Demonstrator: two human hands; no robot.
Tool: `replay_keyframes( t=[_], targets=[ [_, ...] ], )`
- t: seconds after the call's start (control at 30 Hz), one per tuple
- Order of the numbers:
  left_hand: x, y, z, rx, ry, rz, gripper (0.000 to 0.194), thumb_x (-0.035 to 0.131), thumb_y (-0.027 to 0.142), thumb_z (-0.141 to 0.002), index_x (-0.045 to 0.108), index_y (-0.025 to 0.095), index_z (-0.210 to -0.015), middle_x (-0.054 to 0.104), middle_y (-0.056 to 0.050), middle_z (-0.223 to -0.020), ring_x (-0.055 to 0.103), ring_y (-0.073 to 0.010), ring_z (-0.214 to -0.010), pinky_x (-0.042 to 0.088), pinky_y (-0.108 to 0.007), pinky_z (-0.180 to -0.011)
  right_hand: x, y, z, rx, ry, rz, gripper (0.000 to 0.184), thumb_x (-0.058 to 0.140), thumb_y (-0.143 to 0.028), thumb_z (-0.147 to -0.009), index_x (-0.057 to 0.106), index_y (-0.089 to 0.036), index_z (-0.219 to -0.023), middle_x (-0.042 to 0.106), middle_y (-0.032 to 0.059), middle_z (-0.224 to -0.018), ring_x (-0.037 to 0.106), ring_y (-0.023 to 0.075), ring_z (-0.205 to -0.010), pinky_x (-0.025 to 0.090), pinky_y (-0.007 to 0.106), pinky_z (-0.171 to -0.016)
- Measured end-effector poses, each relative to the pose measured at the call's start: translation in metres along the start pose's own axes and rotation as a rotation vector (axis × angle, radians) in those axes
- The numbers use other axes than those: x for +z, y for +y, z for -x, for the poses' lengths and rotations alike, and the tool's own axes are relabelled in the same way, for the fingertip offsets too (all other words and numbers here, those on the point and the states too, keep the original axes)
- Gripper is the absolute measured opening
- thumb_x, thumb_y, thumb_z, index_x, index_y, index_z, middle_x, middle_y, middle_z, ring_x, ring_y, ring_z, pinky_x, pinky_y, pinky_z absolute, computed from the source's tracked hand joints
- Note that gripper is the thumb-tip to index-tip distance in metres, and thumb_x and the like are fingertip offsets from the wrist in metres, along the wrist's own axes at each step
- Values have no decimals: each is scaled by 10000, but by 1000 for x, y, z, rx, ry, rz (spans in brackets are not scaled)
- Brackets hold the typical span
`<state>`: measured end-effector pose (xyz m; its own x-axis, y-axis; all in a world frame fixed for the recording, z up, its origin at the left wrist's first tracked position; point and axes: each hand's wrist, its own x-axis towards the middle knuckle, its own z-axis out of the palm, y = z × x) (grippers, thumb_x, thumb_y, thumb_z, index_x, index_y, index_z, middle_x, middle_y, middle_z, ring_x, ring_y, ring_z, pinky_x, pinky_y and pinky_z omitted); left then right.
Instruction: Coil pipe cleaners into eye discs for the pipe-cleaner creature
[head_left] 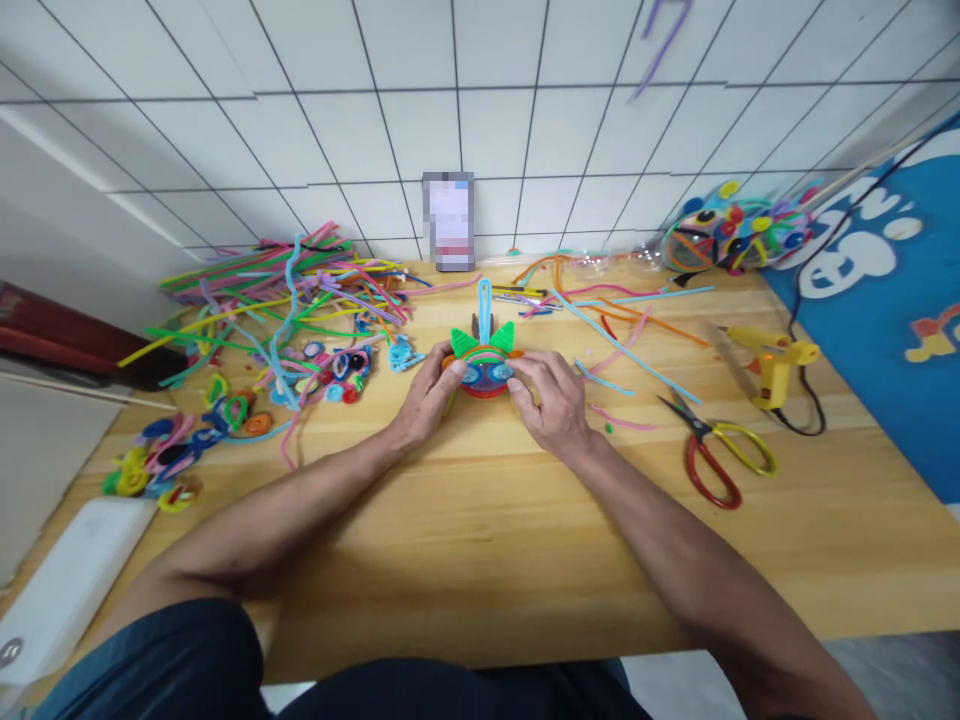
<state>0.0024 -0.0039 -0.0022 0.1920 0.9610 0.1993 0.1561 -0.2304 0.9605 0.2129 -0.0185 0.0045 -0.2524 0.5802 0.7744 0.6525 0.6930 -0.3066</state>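
Note:
Between my two hands is a pipe-cleaner figure (484, 355) with green pointed pieces, a tall light-blue loop on top, two blue coils in front and a red lower edge. My left hand (429, 395) grips its left side, the thumb pressed near the left blue coil. On the other side, the fingers of my right hand (551, 400) close on the figure's edge beside the right coil. The fingers behind the figure are partly hidden.
Loose pipe cleaners (300, 290) heap at the back left, near finished coiled pieces (176, 450). Scissors (709, 445) lie open at right, before a yellow glue gun (772, 365) with a black cord. A phone (450, 220) leans on the tiled wall. A white box-like object (75, 585) lies front left.

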Motion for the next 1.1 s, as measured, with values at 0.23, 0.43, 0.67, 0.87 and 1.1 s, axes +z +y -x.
replay_keyframes(
  t=[0.23, 0.43, 0.67, 0.87, 1.1],
  targets=[
    [0, -5, 0, -9, -13, 104, 516, 701, 518, -906, 568, 191, -1282, 662, -99, -1294, 610, -250, -1216, 483, -409, -1082, 3, -2, 1, -30, -62, 27, 298, 598, -253, -986, 658, -190, -1271, 706, 123, -1086, 668, 250, -992, 570, 400, -874],
    [1, -8, -3, 46, 5, 149, 590, 699, 555, -891, 517, 208, -1332, 606, -134, -1406, 564, -286, -1337, 435, -464, -1153, 3, 2, 3, 17, -1, -10, 217, 578, -251, -995, 671, -189, -1180, 723, 122, -1077, 663, 249, -1021, 554, 407, -909],
    [2, -13, -3, 30, 47, 132, 769, 719, 586, -850, 421, 219, -1457, 559, -172, -1452, 523, -326, -1388, 399, -521, -1170, -13, 9, -10, 379, 92, -55, 261, 514, -357, -1009, 714, -190, -1022, 740, 60, -935, 666, 198, -858, 537, 337, -786],
    [-2, -15, -6, 5, 146, 191, 538, 454, 622, -1003, 515, 240, -1377, 601, -119, -1421, 533, -281, -1380, 376, -486, -1193, -31, 17, 8, 650, 190, -90, 343, 518, -438, -969, 721, -170, -1039, 737, 56, -892, 678, 203, -795, 541, 337, -738],
    [-2, -28, -10, 12, 170, 197, 541, 416, 644, -1008, 550, 243, -1345, 633, -99, -1347, 555, -257, -1340, 363, -469, -1203, -43, 26, 17, 576, 175, 62, 335, 450, -424, -991, 670, -195, -884, 722, 50, -814, 666, 211, -784, 500, 341, -763]
  ],
)
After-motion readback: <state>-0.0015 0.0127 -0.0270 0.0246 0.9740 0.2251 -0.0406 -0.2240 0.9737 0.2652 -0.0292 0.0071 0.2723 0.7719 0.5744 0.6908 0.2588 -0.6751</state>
